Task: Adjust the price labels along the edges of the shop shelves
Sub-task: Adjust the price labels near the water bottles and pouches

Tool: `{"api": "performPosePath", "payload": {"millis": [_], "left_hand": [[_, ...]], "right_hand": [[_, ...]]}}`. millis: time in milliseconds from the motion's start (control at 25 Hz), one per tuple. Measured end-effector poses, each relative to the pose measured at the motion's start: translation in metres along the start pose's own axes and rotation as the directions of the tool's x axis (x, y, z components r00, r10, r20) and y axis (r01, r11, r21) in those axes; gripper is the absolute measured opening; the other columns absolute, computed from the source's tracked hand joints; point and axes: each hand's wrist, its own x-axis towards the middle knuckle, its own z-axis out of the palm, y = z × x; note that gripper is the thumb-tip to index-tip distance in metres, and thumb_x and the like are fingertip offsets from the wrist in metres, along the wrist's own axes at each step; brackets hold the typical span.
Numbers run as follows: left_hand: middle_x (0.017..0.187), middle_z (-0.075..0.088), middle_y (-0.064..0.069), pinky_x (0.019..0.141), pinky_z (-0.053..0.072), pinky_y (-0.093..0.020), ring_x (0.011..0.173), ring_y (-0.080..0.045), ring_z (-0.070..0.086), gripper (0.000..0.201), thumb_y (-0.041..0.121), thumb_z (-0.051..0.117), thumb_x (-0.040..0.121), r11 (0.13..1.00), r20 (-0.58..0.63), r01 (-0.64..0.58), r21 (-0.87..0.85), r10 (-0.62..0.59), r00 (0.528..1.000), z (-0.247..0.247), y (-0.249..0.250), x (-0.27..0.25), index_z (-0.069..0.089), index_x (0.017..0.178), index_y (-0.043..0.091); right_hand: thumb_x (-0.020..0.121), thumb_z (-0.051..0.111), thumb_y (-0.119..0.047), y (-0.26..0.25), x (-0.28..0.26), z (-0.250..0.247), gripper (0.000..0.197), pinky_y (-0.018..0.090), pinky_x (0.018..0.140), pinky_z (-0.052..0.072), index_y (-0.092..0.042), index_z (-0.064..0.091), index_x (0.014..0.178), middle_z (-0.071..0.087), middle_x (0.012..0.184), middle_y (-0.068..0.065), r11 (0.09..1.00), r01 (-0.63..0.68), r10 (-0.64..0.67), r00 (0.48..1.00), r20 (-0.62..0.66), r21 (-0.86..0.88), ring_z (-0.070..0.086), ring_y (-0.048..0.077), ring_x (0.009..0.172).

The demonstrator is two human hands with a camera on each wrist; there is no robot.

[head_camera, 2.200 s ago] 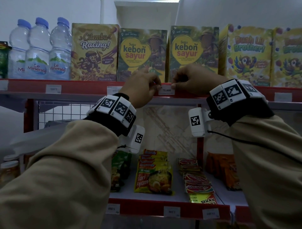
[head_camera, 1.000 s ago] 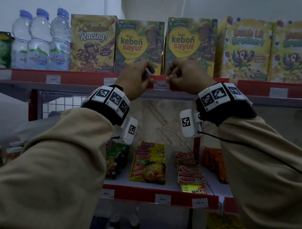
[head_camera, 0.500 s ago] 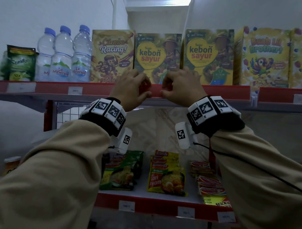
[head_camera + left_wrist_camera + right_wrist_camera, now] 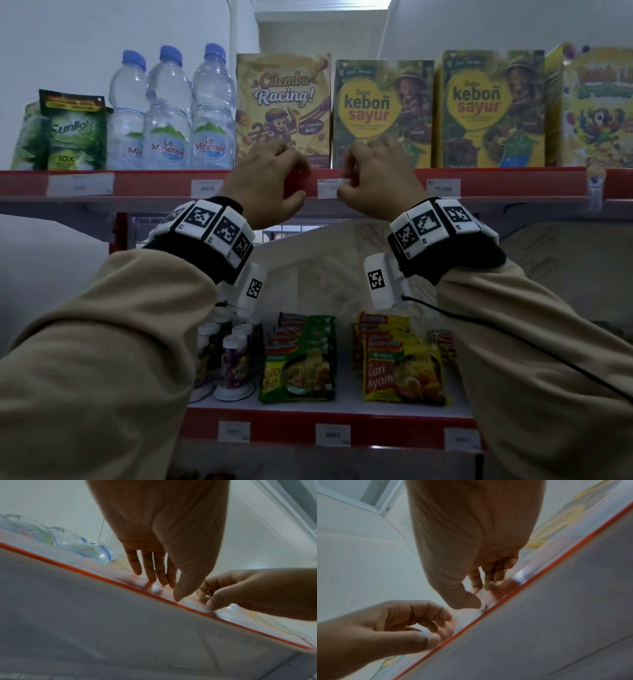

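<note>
Left hand (image 4: 270, 178) rests relaxed fingers on the shelf's red front edge (image 4: 496, 186) as a brace; right hand (image 4: 373, 178) pinches the price label (image 4: 329, 187) to shift it

water bottles (image 4: 168, 113): 3 | cereal boxes (image 4: 383, 113): 4 | top-shelf price labels (image 4: 330, 188): 4 | lower-shelf labels (image 4: 333, 435): 3 | hands (image 4: 270, 174): 2

hands: both now sit left of the 75.000 label (image 4: 443, 188), off it | left hand (image 4: 265, 181): rests on the red strip | right hand (image 4: 376, 181): pinches the next price label (image 4: 329, 188) leftward, below the Cilembu Racing box (image 4: 283, 109)
</note>
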Motion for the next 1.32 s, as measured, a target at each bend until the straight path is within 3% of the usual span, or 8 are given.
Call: {"api": "performPosePath", "payload": {"millis": [120,240,480,680,840,1120,1320], "left_hand": [[0.119,0.051,-0.009,0.098,0.034,-0.039,0.114,-0.028,0.043,0.041,0.034,0.069,0.082,1.000,0.033,0.024,0.008,-0.024,0.999,0.000,-0.003,0.006,0.054,0.116,0.016],[0.120,0.050,-0.009,0.099,0.032,-0.038,0.115,-0.027,0.042,0.040,0.033,0.070,0.083,0.998,0.050,0.051,-0.046,-0.049,0.998,0.001,-0.007,0.009,0.053,0.115,0.015],[0.120,0.050,-0.011,0.097,0.034,-0.040,0.113,-0.030,0.043,0.040,0.027,0.069,0.084,0.999,0.004,0.032,-0.033,-0.032,0.999,0.005,-0.003,0.005,0.051,0.117,0.014],[0.121,0.049,-0.011,0.098,0.035,-0.042,0.113,-0.030,0.043,0.040,0.026,0.068,0.083,0.999,-0.009,0.029,-0.042,-0.029,1.000,0.007,-0.002,0.003,0.051,0.117,0.014],[0.120,0.049,-0.011,0.096,0.035,-0.041,0.113,-0.030,0.042,0.040,0.025,0.069,0.083,0.999,-0.025,0.031,-0.043,-0.032,0.999,0.008,-0.001,0.002,0.051,0.117,0.014],[0.121,0.049,-0.011,0.095,0.035,-0.041,0.113,-0.031,0.043,0.041,0.025,0.069,0.083,1.000,-0.037,0.028,-0.011,-0.029,0.999,0.009,-0.001,0.002,0.050,0.118,0.016],[0.120,0.049,-0.010,0.095,0.035,-0.040,0.112,-0.030,0.043,0.040,0.026,0.068,0.083,1.000,-0.048,0.021,-0.014,-0.022,0.999,0.010,-0.001,0.002,0.050,0.117,0.016]], "right_hand": [[0.078,0.061,-0.027,-0.004,-0.004,-0.003,0.025,0.038,0.095,0.034,-0.013,0.056,0.099,0.054,0.110,0.010,0.999,-0.017,0.019,0.999,-0.033,0.034,0.041,0.027,0.111],[0.078,0.062,-0.019,-0.015,-0.004,-0.005,0.027,0.034,0.090,0.042,-0.010,0.065,0.103,0.060,0.106,0.010,0.996,0.051,-0.047,0.997,-0.056,0.067,0.050,0.024,0.104],[0.078,0.065,-0.020,-0.025,-0.001,-0.012,0.027,0.036,0.084,0.048,-0.011,0.067,0.103,0.066,0.102,0.007,0.994,0.097,-0.097,0.995,-0.017,0.042,0.059,0.022,0.092],[0.079,0.060,-0.017,-0.031,-0.004,-0.011,0.025,0.035,0.086,0.044,-0.007,0.066,0.100,0.066,0.097,0.010,0.995,0.104,-0.104,0.995,-0.012,0.000,0.058,0.025,0.092],[0.078,0.065,-0.028,-0.034,-0.001,-0.008,0.024,0.037,0.090,0.043,-0.011,0.065,0.095,0.063,0.097,0.010,0.998,0.056,-0.056,0.998,0.016,-0.019,0.055,0.026,0.097],[0.074,0.071,-0.026,-0.036,0.001,-0.013,0.032,0.037,0.084,0.048,-0.011,0.063,0.102,0.065,0.101,0.009,0.999,0.042,-0.042,0.997,0.062,0.002,0.058,0.026,0.096],[0.077,0.070,-0.027,-0.038,0.011,-0.020,0.029,0.030,0.074,0.041,-0.007,0.065,0.097,0.062,0.095,0.008,0.997,0.039,-0.029,0.990,0.138,-0.071,0.056,0.024,0.090]]}}
